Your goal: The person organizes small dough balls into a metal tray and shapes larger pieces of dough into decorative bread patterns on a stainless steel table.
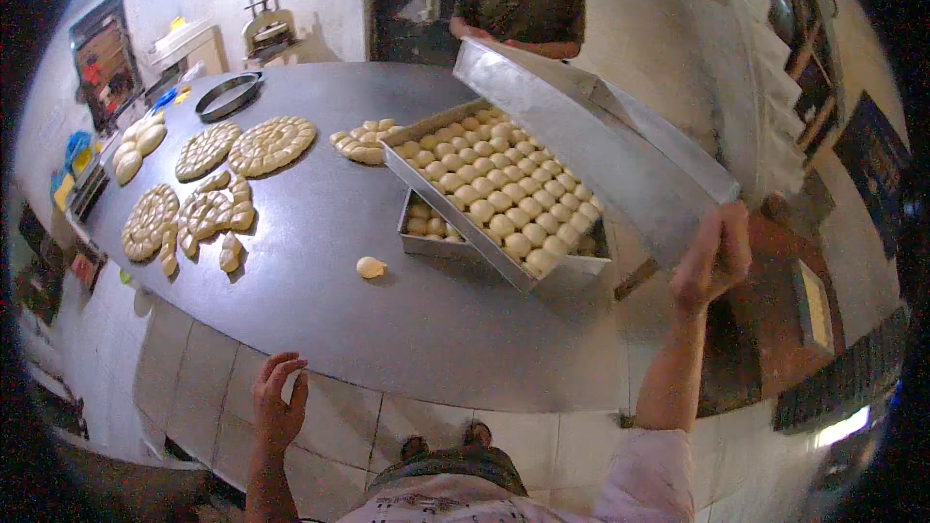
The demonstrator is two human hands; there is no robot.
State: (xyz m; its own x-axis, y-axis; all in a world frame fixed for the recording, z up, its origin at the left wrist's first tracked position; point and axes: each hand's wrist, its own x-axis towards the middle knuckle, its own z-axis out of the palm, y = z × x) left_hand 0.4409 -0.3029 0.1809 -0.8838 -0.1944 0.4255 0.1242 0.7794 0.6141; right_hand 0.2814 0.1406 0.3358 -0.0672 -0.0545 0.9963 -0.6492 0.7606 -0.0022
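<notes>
R hand (712, 257) grips metal baking tray (605, 145) at corner; L hand (279, 402) empty, loosely curled. Prob. stiff, lightish; hold opp. ends.

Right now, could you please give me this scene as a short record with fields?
Left hand: empty, near the edge of the table
Right hand: gripping a tilted metal tray at one corner
Filled tray: rows of dough balls, askew above a lower tray
Loose piece: one small dough lump
Far side: a person
</notes>
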